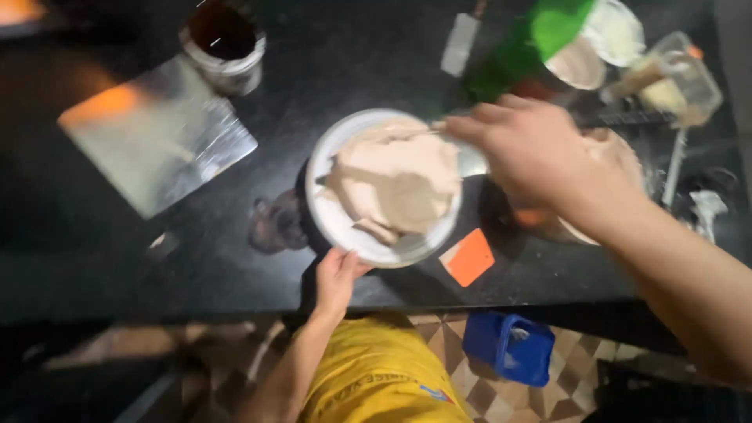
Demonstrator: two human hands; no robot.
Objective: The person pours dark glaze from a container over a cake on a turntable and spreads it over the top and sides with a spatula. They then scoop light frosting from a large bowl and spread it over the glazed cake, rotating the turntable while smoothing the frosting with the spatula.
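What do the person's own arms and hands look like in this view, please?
Both arms are bare with no sleeves in view. The left hand and right hand wear no gloves; no rings, watch or bracelets can be made out, though the picture is blurred. A yellow garment with some print covers the body below.

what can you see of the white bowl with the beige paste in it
The white bowl is round, seen from above, and looks like plastic or enamel. It sits upright on the black countertop near its front edge. A thick, smooth beige paste heaps across most of it, leaving the left inner wall bare. The left hand grips its near rim, and the right hand holds a thin utensil over the far rim; the image is too blurred to tell its kind. An orange scraper lies just beside it.
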